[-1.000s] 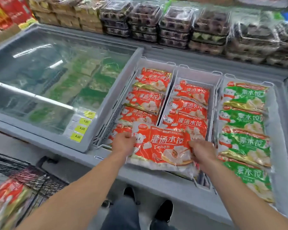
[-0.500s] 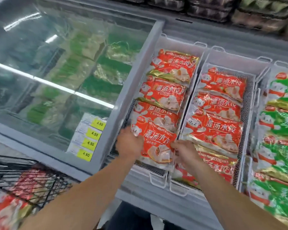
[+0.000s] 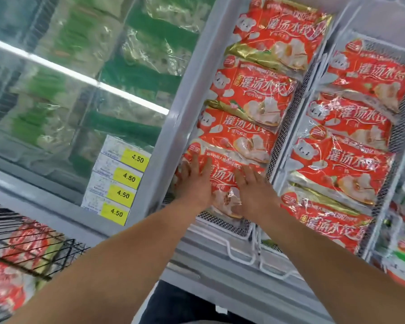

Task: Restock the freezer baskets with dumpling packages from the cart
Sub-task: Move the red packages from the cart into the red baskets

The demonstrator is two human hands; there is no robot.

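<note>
Hands: left hand [image 3: 194,181] and right hand [image 3: 253,190] lie flat, fingers straight and spread, palms down on the front pack [image 3: 222,181]; neither grips it.
Reason: pressing likely seats the pack level so it overlaps the row neatly.
Pack: nearest end of the left basket [image 3: 222,218], its far edge tucked against the next red pack.
Row: packs lie shingled, labels up, likely so shoppers can read them.
Middle basket [image 3: 297,127]: similar red packs, just beside.
Cart [image 3: 45,249]: lower left, more red packs inside, so restocking seems unfinished.
Price tags [image 3: 117,183]: stuck on the glass lid's corner.
</note>
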